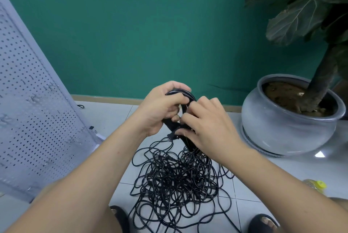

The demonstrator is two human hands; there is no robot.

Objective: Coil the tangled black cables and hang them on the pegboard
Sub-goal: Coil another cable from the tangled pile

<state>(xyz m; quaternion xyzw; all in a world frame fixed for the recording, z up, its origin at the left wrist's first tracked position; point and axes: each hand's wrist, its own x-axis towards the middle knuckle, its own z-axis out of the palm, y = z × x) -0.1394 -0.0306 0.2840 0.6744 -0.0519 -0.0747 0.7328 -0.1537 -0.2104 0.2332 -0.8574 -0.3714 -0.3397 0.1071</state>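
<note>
Frame centre: left hand (pixel 160 107) grips a wound coil (pixel 185 101) of black cable, holding the loops together. Right hand (pixel 207 125) pinches the coil's lower part, probably wrapping the plug end (pixel 171 136) to tie it off; contact is partly hidden. Tangled pile (pixel 177 178) lies on the floor below. Pegboard (pixel 33 116) stands at left, hooks bare.

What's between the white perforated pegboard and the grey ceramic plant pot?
Head view: the tangled pile of black cables, and above it the left hand and right hand gripping a coiled black cable bundle.
</note>
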